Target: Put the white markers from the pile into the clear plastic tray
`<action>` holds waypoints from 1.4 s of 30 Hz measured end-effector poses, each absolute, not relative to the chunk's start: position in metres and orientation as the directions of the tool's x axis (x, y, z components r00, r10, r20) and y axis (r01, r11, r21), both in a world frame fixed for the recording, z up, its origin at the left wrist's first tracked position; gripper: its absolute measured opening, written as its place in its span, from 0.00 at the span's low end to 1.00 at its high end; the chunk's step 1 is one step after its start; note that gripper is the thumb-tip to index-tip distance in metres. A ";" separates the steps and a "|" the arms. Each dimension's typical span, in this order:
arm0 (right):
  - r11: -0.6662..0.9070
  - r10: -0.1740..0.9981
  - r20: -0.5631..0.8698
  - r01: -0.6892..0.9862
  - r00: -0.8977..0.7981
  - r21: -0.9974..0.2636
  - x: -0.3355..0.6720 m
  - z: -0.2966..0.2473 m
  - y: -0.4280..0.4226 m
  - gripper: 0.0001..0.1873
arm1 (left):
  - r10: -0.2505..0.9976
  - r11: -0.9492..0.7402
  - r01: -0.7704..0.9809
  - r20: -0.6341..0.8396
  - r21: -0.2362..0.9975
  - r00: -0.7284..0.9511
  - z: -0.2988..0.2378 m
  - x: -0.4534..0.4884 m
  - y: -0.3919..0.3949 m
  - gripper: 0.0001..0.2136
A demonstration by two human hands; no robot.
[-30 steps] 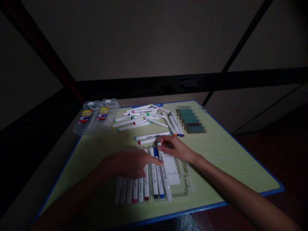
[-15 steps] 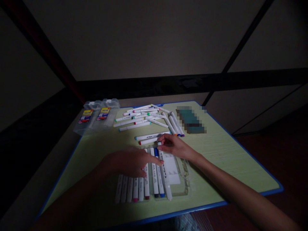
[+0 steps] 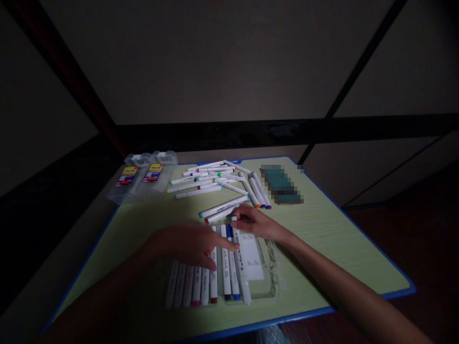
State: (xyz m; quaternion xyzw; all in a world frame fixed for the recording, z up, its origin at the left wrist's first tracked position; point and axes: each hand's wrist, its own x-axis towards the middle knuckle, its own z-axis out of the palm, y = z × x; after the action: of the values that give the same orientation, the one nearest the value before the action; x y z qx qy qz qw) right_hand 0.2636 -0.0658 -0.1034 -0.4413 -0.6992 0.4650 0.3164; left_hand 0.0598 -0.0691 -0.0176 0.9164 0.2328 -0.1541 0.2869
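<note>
A clear plastic marker case [image 3: 269, 282] lies open near the table's front edge, with several white markers [image 3: 201, 285] side by side in it. My left hand [image 3: 186, 244] rests flat over the upper ends of the left markers, its fingers stretched to the right. My right hand [image 3: 255, 222] pinches the top end of the rightmost marker [image 3: 241, 263], which lies in the case next to a blue-capped one. Two loose markers [image 3: 222, 208] lie just beyond my right hand.
A heap of several white markers [image 3: 215, 179] lies at the back of the pale green, blue-edged table [image 3: 330, 229]. Two clear plastic cases with yellow labels [image 3: 143, 179] hang over the back left edge. A blurred dark teal object [image 3: 281, 184] lies at the back right.
The view has tilted slightly, so everything sits a little lower and left. My right hand's fingers have drawn in on the top of the rightmost marker. My left hand stays on the markers.
</note>
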 end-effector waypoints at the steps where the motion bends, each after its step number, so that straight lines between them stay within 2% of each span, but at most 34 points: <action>1: 0.173 0.912 0.029 0.319 -0.410 -0.932 0.264 -0.104 -0.066 0.18 | 0.337 -0.733 0.509 -0.409 0.451 0.848 -0.018 0.060 -0.069 0.25; 6: 0.135 0.915 0.008 0.288 -0.403 -0.948 0.264 -0.104 -0.064 0.19 | 0.323 -0.701 0.491 -0.385 0.516 0.865 -0.013 0.059 -0.061 0.21; 9: 0.112 0.920 0.006 0.248 -0.391 -0.962 0.266 -0.099 -0.064 0.19 | 0.443 -0.651 0.525 -0.287 0.548 0.849 -0.008 0.057 -0.054 0.12; 11: 0.095 0.928 0.010 0.210 -0.372 -0.973 0.267 -0.096 -0.064 0.20 | 0.507 -0.635 0.543 -0.234 0.549 0.830 -0.007 0.058 -0.051 0.09; 17: 0.012 0.949 -0.014 0.079 -0.314 -0.997 0.270 -0.088 -0.064 0.21 | 0.480 -0.491 0.570 -0.342 0.659 0.808 -0.023 0.066 -0.049 0.07; 23: -0.056 0.962 -0.027 -0.100 -0.271 -0.993 0.271 -0.075 -0.067 0.21 | 0.455 -0.415 0.526 -0.331 0.742 0.827 -0.038 0.073 -0.049 0.08; 29: -0.004 0.995 0.022 -0.268 -0.093 -0.963 0.276 -0.072 -0.064 0.19 | 0.495 -0.268 0.473 -0.302 0.839 0.815 -0.046 0.072 -0.047 0.12; 33: 0.043 0.999 0.041 -0.330 0.012 -0.943 0.278 -0.074 -0.061 0.19 | 0.579 -0.292 0.468 -0.235 0.834 0.781 -0.046 0.072 -0.045 0.15; 37: 0.049 0.998 0.029 -0.340 0.064 -0.939 0.279 -0.076 -0.060 0.19 | 0.689 -0.349 0.531 -0.172 0.772 0.703 -0.045 0.071 -0.043 0.17; 42: 0.038 0.997 0.017 -0.287 0.076 -0.957 0.279 -0.077 -0.059 0.20 | 0.729 -0.430 0.558 -0.092 0.710 0.678 -0.054 0.067 -0.038 0.14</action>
State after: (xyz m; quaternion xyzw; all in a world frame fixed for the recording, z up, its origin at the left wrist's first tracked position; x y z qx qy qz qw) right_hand 0.2785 -0.0594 -0.0775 -0.4326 -0.4102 0.5421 0.5922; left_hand 0.0670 -0.0383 -0.0544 0.8375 0.3841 0.1154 0.3711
